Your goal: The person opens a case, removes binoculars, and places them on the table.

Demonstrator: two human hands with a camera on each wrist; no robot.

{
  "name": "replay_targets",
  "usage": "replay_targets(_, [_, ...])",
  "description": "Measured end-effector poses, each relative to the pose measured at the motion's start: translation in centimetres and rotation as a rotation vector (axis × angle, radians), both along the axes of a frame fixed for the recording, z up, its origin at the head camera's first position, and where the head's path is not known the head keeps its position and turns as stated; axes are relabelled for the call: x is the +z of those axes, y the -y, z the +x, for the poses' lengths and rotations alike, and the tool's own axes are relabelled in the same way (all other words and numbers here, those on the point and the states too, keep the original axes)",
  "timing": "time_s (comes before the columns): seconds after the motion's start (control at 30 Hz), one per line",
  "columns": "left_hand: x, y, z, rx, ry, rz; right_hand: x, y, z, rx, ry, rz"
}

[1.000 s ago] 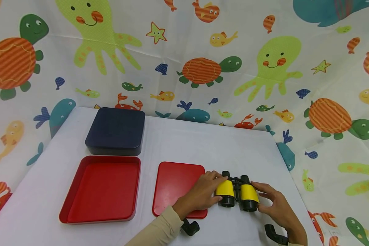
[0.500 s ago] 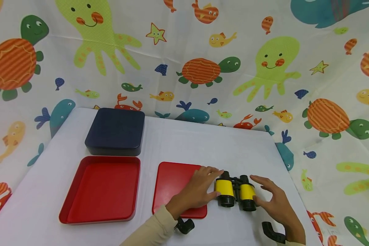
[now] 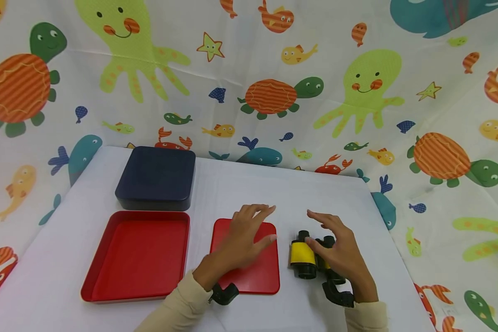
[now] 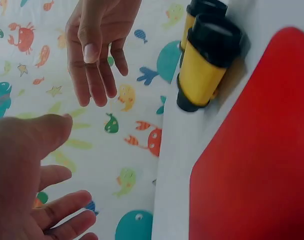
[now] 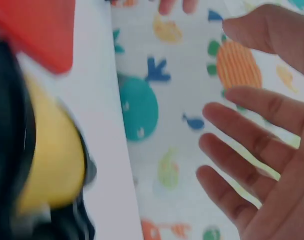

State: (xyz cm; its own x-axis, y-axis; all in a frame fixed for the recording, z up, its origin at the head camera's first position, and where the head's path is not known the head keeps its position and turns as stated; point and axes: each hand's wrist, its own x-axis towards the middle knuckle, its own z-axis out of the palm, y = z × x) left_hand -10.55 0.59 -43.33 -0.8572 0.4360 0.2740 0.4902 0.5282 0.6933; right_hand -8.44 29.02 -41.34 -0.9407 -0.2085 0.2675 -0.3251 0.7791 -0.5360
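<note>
Head view: our left hand hovers over the flat red lid, fingers spread and relaxed, holding nothing. Our right hand hovers over the right barrel of the toy binoculars, fingers extended, nothing gripped; we can't tell if the palm brushes the barrel. The binoculars lie on the white table just right of the lid, apart from it. Relative to the lid, the red tray sits to the left and the dark blue box lies further back on the left.

Left wrist view: our left hand is wide open, empty. Right hand shows above with its fingers loose. The binoculars rest beside the lid's edge, with a thin strip of table between.

Right wrist view: our right hand is splayed open, holding nothing. The yellow barrel is blurred and close to the lens; the lid's corner is beyond it.

Risk, as we judge it: the barrels are round, so a careless brush from the right hand could roll or shove them onto the lid. The binoculars also sit towards the table's right side, so a push that way could drop them.
</note>
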Motion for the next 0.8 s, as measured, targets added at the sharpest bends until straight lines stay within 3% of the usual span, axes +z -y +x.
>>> replay_targets(0.43, [1.7,7.6,-0.7,0.154,-0.066,-0.127,0.2,7.8,-3.7,0.153,-0.046,-0.028])
replay_targets(0.8, [2.0,13.1,-2.2,0.25,-0.098,-0.11,0.3,14.6,-6.4,0.124,-0.038,-0.038])
